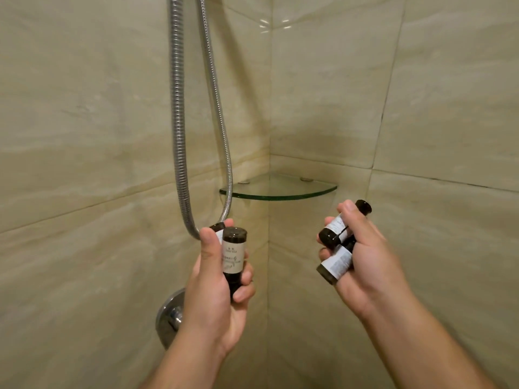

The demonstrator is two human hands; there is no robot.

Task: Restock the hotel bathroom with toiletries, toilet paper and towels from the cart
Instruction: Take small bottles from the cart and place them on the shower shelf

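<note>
Both forearms raised toward shower corner. Left hand (217,272) clamped around two upright dark bottles (233,258); right hand (355,248) wrapped on two tilted bottles (337,245), caps pointing away. All below and near the front edge of the bare glass corner shelf (278,189). Beige marble-tile walls; metal hose (179,122) loops left; chrome valve plate (168,315) behind left wrist.

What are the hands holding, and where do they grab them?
Each hand, left hand and right hand, grips two small dark bottles around their labelled middles.

2 bare forearms, no sleeves visible; left hand (216,279), right hand (362,256): no rings, watches, gloves.
</note>
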